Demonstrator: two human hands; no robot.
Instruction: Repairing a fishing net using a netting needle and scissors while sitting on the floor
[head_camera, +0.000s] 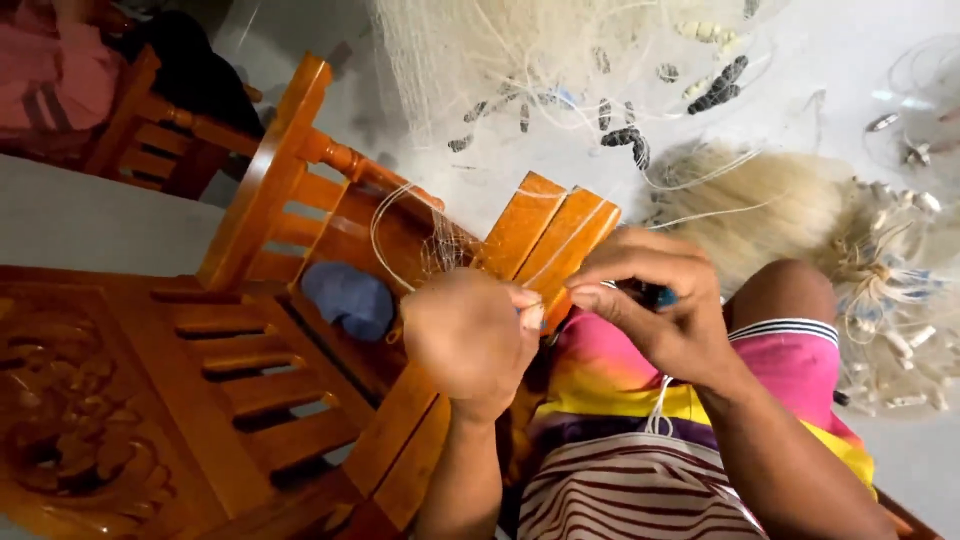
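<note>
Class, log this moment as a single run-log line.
left hand: fist closed on fishing line | right hand: pinching small dark tool | wooden chair beside | net on floor

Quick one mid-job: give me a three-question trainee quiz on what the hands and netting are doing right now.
1. True or false: the left hand and right hand work close together at the wooden chair.
2. Which hand pinches a dark blue tool?
3. The fishing net lies: A) on the floor beyond the chair, B) in a bucket.

Key: 1 true; 2 right; 3 A.
</note>
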